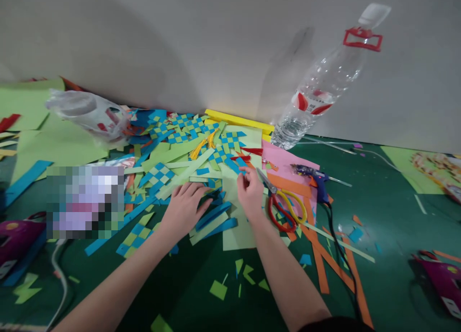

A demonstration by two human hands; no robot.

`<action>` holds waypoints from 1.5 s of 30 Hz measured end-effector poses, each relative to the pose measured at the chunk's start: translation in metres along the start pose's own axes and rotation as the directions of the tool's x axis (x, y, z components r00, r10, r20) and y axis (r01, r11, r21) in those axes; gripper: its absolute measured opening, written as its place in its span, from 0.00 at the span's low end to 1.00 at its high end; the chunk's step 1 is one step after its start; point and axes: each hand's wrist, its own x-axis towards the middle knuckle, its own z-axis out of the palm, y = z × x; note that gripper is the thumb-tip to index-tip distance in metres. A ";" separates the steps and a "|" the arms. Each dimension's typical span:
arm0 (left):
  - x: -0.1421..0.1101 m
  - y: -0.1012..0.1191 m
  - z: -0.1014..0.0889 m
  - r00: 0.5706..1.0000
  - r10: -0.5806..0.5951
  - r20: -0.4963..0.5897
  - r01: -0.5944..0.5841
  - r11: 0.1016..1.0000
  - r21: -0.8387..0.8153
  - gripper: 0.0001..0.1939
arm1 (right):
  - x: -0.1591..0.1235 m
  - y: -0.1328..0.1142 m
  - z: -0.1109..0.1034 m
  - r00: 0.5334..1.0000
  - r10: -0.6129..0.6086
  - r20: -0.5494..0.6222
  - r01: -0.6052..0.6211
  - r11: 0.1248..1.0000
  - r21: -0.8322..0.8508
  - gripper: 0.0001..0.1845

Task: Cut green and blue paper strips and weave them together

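Observation:
My left hand [185, 207] lies palm down over loose blue and green paper strips [214, 221], its fingers stretched and the thumb apart. My right hand [250, 190] is curled closed above a pale green paper sheet [234, 233]; a blue strip [235, 165] lies by its fingertips, and whether they hold anything is hidden. Just right of that hand are scissors [288, 208] with red and yellow handles. Woven blue-and-green paper pieces [157, 177] and a yellow tassel [203, 145] lie beyond my hands.
A blue glue gun [320, 183] with a black cord rests at right. A tilted water bottle [317, 97] stands against the wall. A blurred-out phone-like object [86, 200] with a white cable is at left. Orange strips [319, 260] and paper scraps [218, 290] litter the green table [201, 313].

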 end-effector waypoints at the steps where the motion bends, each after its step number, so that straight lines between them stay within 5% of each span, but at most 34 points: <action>1: -0.004 0.004 -0.001 1.000 0.010 0.005 -0.010 1.000 -0.009 0.15 | 0.000 0.000 0.000 1.000 -0.010 0.006 0.010 1.000 -0.007 0.12; 10: -0.031 0.019 0.002 0.995 0.100 0.028 -0.099 0.994 -0.036 0.13 | -0.001 0.002 -0.001 0.999 -0.036 0.018 0.036 0.999 0.017 0.14; 18: -0.031 0.008 0.006 0.994 0.068 -0.084 -0.072 0.996 -0.054 0.11 | 0.001 0.007 -0.004 1.000 -0.028 0.009 0.027 0.996 0.082 0.14; 25: -0.019 -0.014 -0.004 0.976 -0.048 -0.211 0.050 0.999 0.005 0.14 | 0.003 0.005 -0.002 0.998 -0.064 0.009 0.064 0.996 0.066 0.13; 33: 0.003 -0.055 -0.008 0.970 -0.204 -0.130 0.233 0.930 0.284 0.20 | 0.003 0.005 0.000 0.998 -0.051 0.044 0.049 0.998 0.049 0.12; 45: 0.044 -0.049 -0.003 0.975 -0.213 -0.067 0.222 0.949 0.224 0.09 | 0.001 0.006 0.001 0.996 -0.053 0.075 0.051 0.998 0.019 0.14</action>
